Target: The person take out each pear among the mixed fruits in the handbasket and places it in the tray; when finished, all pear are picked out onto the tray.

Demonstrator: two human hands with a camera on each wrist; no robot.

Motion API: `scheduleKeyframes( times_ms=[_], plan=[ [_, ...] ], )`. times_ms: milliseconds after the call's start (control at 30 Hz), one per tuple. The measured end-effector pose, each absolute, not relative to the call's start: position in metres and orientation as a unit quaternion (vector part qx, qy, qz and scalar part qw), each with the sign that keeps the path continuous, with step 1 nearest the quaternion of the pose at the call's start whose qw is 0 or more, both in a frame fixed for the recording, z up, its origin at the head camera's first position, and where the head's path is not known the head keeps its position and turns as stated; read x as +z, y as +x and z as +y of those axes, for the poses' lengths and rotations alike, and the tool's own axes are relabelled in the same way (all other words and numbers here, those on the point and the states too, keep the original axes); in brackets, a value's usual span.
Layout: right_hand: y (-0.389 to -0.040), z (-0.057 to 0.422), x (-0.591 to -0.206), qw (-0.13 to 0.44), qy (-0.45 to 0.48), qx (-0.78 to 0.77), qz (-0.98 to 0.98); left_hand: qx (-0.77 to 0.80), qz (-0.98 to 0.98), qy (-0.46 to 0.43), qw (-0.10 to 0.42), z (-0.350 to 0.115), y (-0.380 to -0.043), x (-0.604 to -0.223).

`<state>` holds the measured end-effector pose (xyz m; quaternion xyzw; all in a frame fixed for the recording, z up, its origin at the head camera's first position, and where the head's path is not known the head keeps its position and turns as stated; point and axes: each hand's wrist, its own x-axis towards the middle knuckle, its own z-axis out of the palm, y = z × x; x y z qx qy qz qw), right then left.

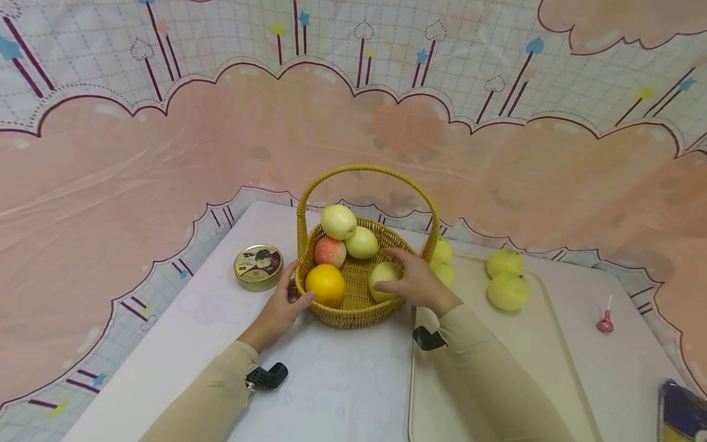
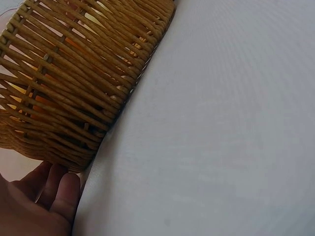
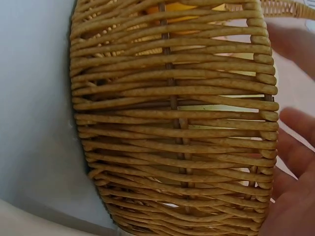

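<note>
A yellow-brown wicker basket with a tall arched handle stands on the white table. My left hand holds its left side, thumb at the rim and fingers outside; the left wrist view shows fingertips against the weave. Inside the basket's right side, my right hand grips a pale green round fruit, thumb across its top. An orange lies near my left thumb, with a peach behind it. Two more pale green fruits, one stacked high and one lower, sit at the back.
A cream tray lies right of the basket under my right forearm, with yellow-green fruits on it. Left of the basket is a round tin. A red lollipop and a dark blue packet lie far right. Patterned cloth hangs behind.
</note>
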<state>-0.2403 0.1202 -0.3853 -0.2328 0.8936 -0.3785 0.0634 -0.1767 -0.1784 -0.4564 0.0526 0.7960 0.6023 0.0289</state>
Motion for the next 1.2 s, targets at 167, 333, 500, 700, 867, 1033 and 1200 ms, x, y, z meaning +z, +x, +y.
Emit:
scheduleKeyframes(
  times_ms=[167,333,500,700,867,1033,1200],
  plan=[
    [-0.245,0.117,-0.383,0.082,-0.245,-0.355,0.899,0.602,0.796,0.053,0.029,-0.179,-0.177,-0.457],
    [-0.247,0.114,-0.383,0.083,-0.248,-0.336,0.905,0.599,0.798,0.052,0.030,-0.179,-0.177,-0.457],
    [-0.247,0.111,-0.384,0.084,-0.258,-0.322,0.907,0.599,0.799,0.053,0.031,-0.179,-0.177,-0.458],
    [-0.247,0.107,-0.386,0.076,-0.272,-0.307,0.909,0.595,0.801,0.056,0.028,-0.179,-0.178,-0.457],
    [-0.249,0.103,-0.389,0.069,-0.282,-0.289,0.912,0.591,0.804,0.054,0.029,-0.178,-0.178,-0.455],
    [-0.250,0.099,-0.390,0.065,-0.283,-0.276,0.916,0.590,0.805,0.049,0.031,-0.178,-0.177,-0.455],
    [-0.250,0.095,-0.389,0.077,-0.274,-0.269,0.920,0.593,0.803,0.048,0.030,-0.177,-0.176,-0.454]
  ],
)
